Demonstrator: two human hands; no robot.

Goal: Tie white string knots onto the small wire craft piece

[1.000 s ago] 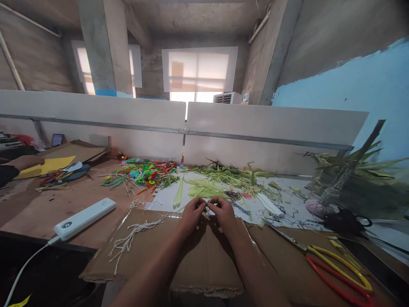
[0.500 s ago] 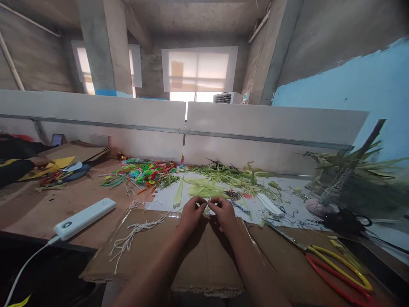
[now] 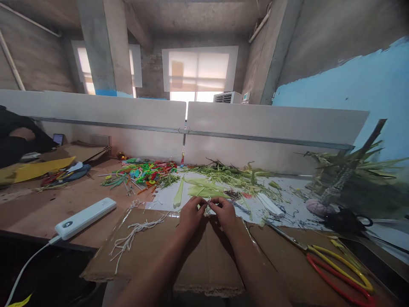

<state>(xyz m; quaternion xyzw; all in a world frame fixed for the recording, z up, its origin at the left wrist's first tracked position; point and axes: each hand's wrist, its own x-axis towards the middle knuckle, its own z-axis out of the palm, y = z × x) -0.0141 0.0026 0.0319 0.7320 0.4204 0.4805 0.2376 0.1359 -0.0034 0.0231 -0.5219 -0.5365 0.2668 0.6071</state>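
With the hands as the clock's centre, a brown cardboard sheet [image 3: 207, 260] spreads beneath the forearms at six o'clock. Green leaf scraps [image 3: 220, 169] lie heaped at twelve. Long scissors with red and yellow handles [image 3: 302, 246] rest at four, and a white corded device [image 3: 86, 218] at nine. White strings [image 3: 137, 230] straggle between eight and nine. The left hand [image 3: 192, 213] and right hand [image 3: 225, 213] meet, fingertips pinching a small pale piece [image 3: 208, 199], mostly hidden, at the centre.
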